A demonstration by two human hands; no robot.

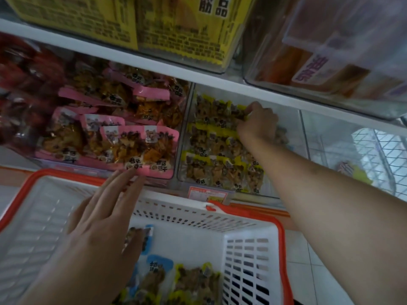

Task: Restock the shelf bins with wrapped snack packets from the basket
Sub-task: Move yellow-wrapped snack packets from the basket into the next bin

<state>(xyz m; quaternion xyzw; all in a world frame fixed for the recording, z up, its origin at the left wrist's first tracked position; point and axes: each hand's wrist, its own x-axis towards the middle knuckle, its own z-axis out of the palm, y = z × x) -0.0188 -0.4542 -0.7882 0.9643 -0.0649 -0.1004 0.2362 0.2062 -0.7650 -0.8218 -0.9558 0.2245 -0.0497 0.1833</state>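
Yellow-edged snack packets fill the clear bin in the middle of the shelf, laid in rows from its front wall to the back. I have my right hand deep at the bin's back right corner, fingers curled onto the top of the rear row. It looks like I am pinching a packet there to seat it, though the blur keeps me from being sure. Reaching that far back makes sense, since the front rows already sit tight against the front wall.

My left hand is spread flat with straight fingers over the white basket, fingertips up near the front edge of the pink-packet bin; it holds nothing. I judge it is either steadying the basket or heading for the next pick.

The basket sits just below the shelf's front edge, its orange rim close to the price label, which keeps each transfer short. More packets remain at its near end: blue-edged packets and a yellow-edged one beside them. So restocking is well along but not finished.
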